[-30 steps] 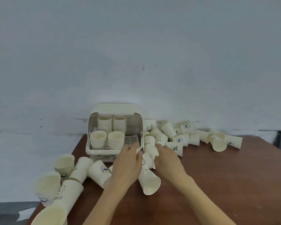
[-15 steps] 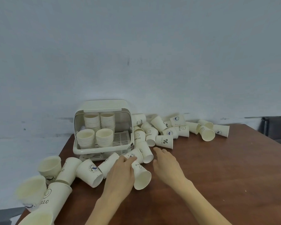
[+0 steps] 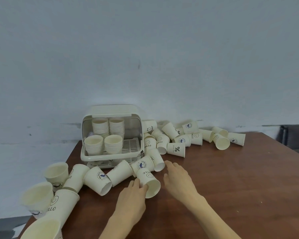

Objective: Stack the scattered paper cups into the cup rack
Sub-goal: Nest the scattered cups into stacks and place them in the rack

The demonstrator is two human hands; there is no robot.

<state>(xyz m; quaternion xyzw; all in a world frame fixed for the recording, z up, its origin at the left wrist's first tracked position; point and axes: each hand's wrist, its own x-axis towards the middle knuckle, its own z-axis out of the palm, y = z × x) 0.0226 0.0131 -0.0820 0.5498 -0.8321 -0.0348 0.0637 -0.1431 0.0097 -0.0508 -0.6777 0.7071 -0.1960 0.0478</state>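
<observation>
The cream cup rack [image 3: 93, 158] stands open at the table's back left, with several stacks of paper cups [image 3: 112, 143] inside it. Loose paper cups lie on their sides to the right of the rack [image 3: 176, 149] and at the front left [image 3: 97, 180]. One smiley-print cup [image 3: 149, 182] lies just in front of the rack, its mouth facing me. My left hand [image 3: 131, 199] grips this cup from its left, with the thumb at the rim. My right hand [image 3: 179, 178] hovers palm down just right of that cup, fingers relaxed and holding nothing.
The brown table [image 3: 231, 187] ends at a left edge close behind the leftmost cups [image 3: 36, 197], some of which overhang it. A grey wall rises right behind the rack. A dark object [image 3: 293, 137] stands beyond the far right corner.
Both hands have drawn back toward me from the cups beside the rack. The left hand has settled on the smiley-print cup; the right hand has come away holding nothing.
</observation>
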